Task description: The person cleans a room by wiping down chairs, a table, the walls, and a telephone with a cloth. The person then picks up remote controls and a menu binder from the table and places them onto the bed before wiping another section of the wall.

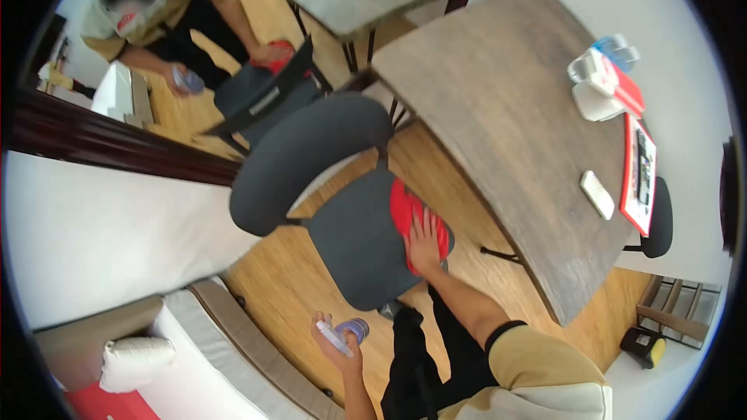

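Observation:
My right hand (424,247) lies flat with spread fingers on a red cloth (402,206), pressing it against the dark grey seat (350,237) of a chair. The cloth covers the seat's side edge nearest the table. Behind the seat rises the chair's curved backrest (311,159). Lower down, above the wooden floor, my left hand (344,354) is closed around a spray bottle (355,329) with a purple body and a whitish top. The bottle is held away from the chair.
Right of the chair stands a wooden table (498,124) bearing a white remote (597,194), a red-edged menu board (639,179) and a white holder (597,101). A mirror (175,120) reflects me at upper left. A bed (202,350) with a pillow (138,363) occupies the lower left.

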A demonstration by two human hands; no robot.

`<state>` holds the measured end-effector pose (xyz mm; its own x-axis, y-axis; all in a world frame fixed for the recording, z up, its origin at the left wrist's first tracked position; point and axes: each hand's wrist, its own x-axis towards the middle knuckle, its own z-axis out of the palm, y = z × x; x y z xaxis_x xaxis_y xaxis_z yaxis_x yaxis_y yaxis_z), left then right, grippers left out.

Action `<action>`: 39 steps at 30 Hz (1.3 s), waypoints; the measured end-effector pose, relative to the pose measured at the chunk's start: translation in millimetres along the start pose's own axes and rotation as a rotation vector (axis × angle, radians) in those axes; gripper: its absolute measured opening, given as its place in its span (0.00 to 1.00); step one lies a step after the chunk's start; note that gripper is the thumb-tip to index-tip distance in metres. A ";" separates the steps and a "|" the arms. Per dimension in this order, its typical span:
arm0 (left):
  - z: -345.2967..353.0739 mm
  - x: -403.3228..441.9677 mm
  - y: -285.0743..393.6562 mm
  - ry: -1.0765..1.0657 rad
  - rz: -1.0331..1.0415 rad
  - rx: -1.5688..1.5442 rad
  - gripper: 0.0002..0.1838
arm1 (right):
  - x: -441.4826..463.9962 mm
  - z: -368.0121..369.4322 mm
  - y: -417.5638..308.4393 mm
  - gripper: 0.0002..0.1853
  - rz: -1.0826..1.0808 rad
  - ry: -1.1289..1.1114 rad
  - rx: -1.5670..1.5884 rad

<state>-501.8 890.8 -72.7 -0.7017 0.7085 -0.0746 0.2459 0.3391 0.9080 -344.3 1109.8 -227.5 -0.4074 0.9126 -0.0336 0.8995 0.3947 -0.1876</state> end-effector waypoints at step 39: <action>233.7 197.0 361.1 -0.469 0.529 -0.012 0.22 | -79.2 -329.9 177.9 0.26 -0.062 0.195 0.141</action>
<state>-395.0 1297.5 144.2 -0.1271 0.9694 0.2102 0.4648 -0.1290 0.8760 -99.9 1142.9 65.7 -0.4109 0.8956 0.1704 0.8369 0.4447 -0.3191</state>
